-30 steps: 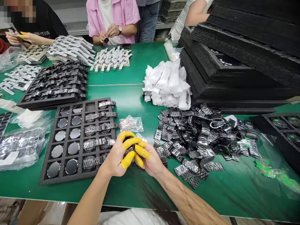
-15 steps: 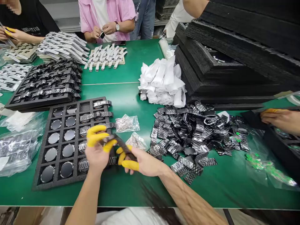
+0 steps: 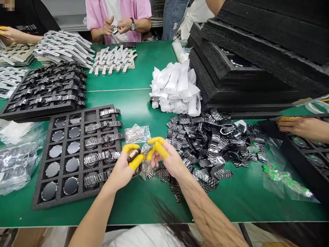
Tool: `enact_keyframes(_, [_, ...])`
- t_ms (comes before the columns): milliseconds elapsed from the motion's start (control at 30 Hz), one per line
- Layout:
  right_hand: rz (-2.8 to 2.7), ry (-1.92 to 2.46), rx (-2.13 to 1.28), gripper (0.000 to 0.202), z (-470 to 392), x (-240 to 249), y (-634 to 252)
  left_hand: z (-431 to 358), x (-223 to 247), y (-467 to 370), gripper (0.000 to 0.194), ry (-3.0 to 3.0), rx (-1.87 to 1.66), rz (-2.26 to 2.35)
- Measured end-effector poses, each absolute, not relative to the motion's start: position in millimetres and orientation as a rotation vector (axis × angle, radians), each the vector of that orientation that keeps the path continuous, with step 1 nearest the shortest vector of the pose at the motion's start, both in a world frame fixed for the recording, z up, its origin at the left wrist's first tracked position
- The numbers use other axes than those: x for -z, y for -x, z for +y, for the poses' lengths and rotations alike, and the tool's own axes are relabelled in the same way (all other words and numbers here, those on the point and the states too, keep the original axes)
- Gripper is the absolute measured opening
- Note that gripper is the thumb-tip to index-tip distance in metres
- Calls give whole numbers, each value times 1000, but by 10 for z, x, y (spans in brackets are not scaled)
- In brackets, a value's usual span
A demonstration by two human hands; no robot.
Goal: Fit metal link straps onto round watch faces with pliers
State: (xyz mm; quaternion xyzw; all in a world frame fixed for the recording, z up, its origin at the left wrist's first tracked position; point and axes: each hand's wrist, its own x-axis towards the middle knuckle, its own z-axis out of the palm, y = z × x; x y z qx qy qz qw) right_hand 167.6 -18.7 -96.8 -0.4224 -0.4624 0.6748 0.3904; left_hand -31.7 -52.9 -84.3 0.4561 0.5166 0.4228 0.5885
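Note:
My left hand (image 3: 128, 164), with yellow finger covers, is closed on a dark watch (image 3: 134, 155), held on edge between thumb and fingers. Just right of it, my right hand (image 3: 164, 154) pinches its yellow-covered thumb and fingertips above a bag of small metal pins (image 3: 144, 164); whatever is between them is too small to make out. A second bag of pins (image 3: 137, 133) lies behind. Left of my hands is a black foam tray (image 3: 60, 176) with round watch faces and watches with metal bands. A heap of black metal bands (image 3: 213, 137) lies to the right.
White wrapped pieces (image 3: 176, 87) are piled behind the bands. Large black foam trays (image 3: 231, 85) are stacked at the back right. Another watch-filled tray (image 3: 46, 109) and plastic bags (image 3: 20, 168) lie left. A person in pink works across the table; another person's hand (image 3: 303, 127) is at right.
My left hand has moved right, away from the foam tray, with the watch. My right hand has left the band and risen over the pin bag, fingertips now together.

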Motion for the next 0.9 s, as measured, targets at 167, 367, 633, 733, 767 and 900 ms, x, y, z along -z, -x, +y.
enact_keyframes(167, [-1879,1489,-1056,18,-56,1147,-1808,-412,648,423,62,-571,-1169,1178])
enact_keyframes(367, [-2145,1513,-920,5,-65,1204,-1727,-408,608,432,60,-548,-1212,1142])
enact_keyframes(633, [-1701,1284,-1247,12,-34,1249,-1772,-472,699,395,47,-843,-1066,1224])
enact_keyframes(733, [-1488,1135,-1170,13,-126,1164,-1705,-532,746,278,44,-1068,-1007,1222])
enact_keyframes(767, [-1453,1084,-1079,12,-174,1136,-1673,-553,758,233,45,-1127,-984,1205])
enact_keyframes(900, [-1558,920,-514,3,-335,1089,-1572,-610,782,119,50,-1252,-919,1136])
